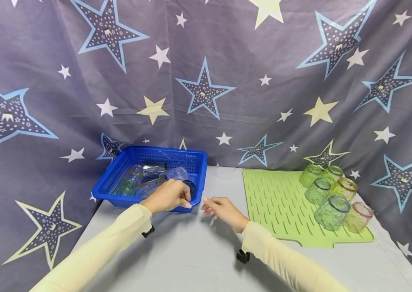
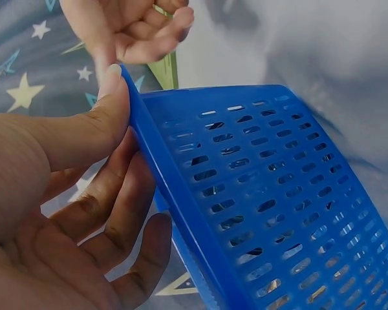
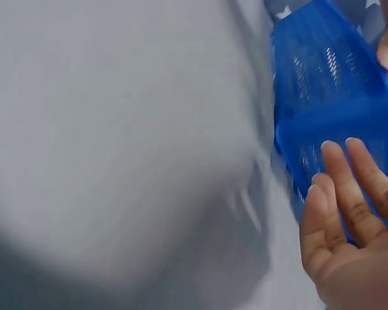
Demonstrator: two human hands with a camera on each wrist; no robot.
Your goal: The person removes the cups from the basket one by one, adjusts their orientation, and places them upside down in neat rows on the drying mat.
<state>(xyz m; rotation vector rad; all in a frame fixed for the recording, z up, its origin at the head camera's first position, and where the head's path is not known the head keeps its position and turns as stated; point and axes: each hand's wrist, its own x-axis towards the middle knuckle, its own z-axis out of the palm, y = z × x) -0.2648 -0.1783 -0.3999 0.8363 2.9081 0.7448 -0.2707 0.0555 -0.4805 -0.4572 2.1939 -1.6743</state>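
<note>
A blue plastic basket point(image 1: 203, 172) stands at the back left of the table, with several clear glasses point(image 1: 177, 173) lying inside it. At its front right corner my left hand point(image 1: 168, 196) pinches the rim; in the left wrist view the thumb point(image 2: 94, 132) lies on the rim point(image 2: 156, 145) and the other fingers are on its inner side. My right hand point(image 1: 226, 212) is just right of that corner, its fingers loosely extended and holding nothing. The right wrist view shows those fingers point(image 3: 341, 171) in front of the basket's side wall point(image 3: 330, 119); contact cannot be told.
On the right, a light green ribbed drying mat point(image 1: 275, 202) lies on the grey-white tablecloth point(image 1: 191, 251). Several tinted glasses point(image 1: 332, 213) stand upside down along its right side. A star-patterned curtain point(image 1: 206, 134) hangs close behind the table.
</note>
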